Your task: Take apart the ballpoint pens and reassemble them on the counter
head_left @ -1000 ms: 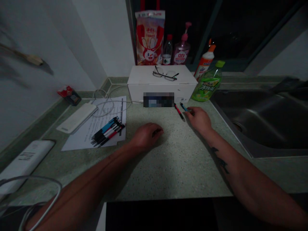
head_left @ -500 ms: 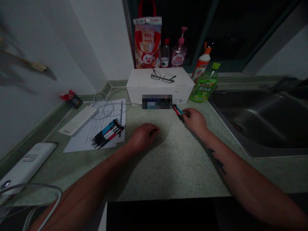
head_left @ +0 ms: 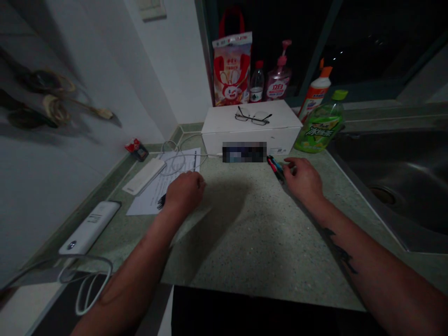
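Note:
My left hand is closed, its fingers curled under, over the right part of a printed paper sheet. What it holds, if anything, is hidden. Dark tips of pens peek out beside it; the rest of that bundle is covered by the hand. On the right, my right hand rests by a small group of pens, red, blue and black. Its thumb and forefinger are apart at the pens' right side, with nothing visible between them.
Behind stands a white box with glasses on top. A green detergent bottle is beside it, left of the steel sink. White power banks and a looped cable lie at left.
My left hand has moved left, from the bare counter to over the pens on the paper. My right hand's fingers have parted beside its pens. The view has turned left.

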### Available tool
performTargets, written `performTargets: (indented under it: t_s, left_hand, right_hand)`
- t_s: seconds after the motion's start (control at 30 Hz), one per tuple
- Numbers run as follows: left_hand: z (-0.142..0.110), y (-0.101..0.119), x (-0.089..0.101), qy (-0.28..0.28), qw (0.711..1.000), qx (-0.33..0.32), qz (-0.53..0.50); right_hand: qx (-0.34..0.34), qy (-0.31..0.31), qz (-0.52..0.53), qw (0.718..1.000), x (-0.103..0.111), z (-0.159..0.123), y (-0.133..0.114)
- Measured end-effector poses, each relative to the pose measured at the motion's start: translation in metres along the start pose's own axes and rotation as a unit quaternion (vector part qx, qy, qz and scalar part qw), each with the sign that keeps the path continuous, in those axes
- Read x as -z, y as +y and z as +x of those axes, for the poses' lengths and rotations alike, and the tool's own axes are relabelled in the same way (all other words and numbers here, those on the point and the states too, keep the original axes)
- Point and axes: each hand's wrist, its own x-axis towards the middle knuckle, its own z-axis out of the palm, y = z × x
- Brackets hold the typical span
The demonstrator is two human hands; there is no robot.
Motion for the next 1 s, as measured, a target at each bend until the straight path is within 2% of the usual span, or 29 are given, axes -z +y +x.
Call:
performTargets:
  t_s: [0.07,0.13,0.2,0.3,0.4,0.5,0.6,0.67,0.77,0.83,1.0]
  left_hand:
    - [-0.008,-0.016,0.004,-0.052,0.996,0.054,0.057]
    - [-0.017,-0.03,0.001,-0.096,0.989,0.081,0.073]
    - [-0.025,-0.039,-0.004,-0.095,0.989,0.09,0.075]
    - [-0.033,-0.042,-0.009,-0.089,0.991,0.067,0.075]
    - [-0.037,-0.029,-0.009,-0.078,0.993,0.038,0.078]
    - [-0.038,-0.002,-0.011,-0.054,0.998,0.008,0.031]
    - [-0.028,0.033,-0.019,-0.029,0.995,-0.073,-0.062]
    - [-0.016,0.053,-0.026,0.013,0.983,-0.139,-0.118]
    - [0.004,0.072,-0.034,0.056,0.963,-0.202,-0.169]
    - [0.014,0.075,-0.04,0.065,0.955,-0.224,-0.184]
    - [0.022,0.062,-0.055,0.077,0.949,-0.198,-0.233]
  right_hand:
    - [0.007,-0.004,0.006,1.0,-0.002,-0.001,-0.003]
    - [0.016,-0.012,0.008,1.0,-0.004,-0.002,-0.005]
    - [0.024,-0.019,0.006,0.999,-0.005,-0.003,-0.008]
    - [0.037,-0.025,0.005,0.999,-0.005,-0.005,-0.011]
    - [0.071,-0.031,0.016,0.997,-0.002,-0.009,-0.018]
    - [0.153,-0.044,0.033,0.987,0.0,-0.017,-0.034]
    - [0.274,-0.083,0.024,0.958,0.0,-0.025,-0.055]
    - [0.322,-0.129,-0.004,0.938,-0.002,-0.028,-0.067]
    - [0.322,-0.178,-0.069,0.927,-0.006,-0.027,-0.073]
    - [0.305,-0.191,-0.092,0.928,-0.008,-0.024,-0.068]
    - [0.272,-0.189,-0.068,0.941,-0.013,-0.017,-0.047]
